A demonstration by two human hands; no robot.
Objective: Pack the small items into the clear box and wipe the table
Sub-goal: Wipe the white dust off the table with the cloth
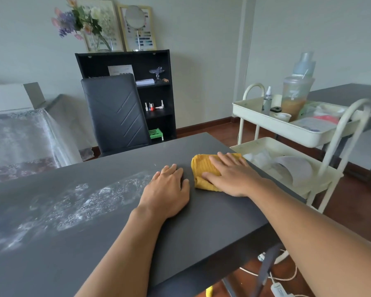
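Dark table shows white residue at nine o'clock; right hand presses flat on the yellow cloth to wipe, left hand braces open beside it.

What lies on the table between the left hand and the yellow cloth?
Nothing: in the head view, only a narrow strip of bare dark table separates the left hand from the yellow cloth.

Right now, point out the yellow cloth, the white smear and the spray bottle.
yellow cloth (pixel 204 168), head view, bare left part.
white smear (pixel 90 200), head view, its middle.
spray bottle (pixel 267 102), head view, its body.
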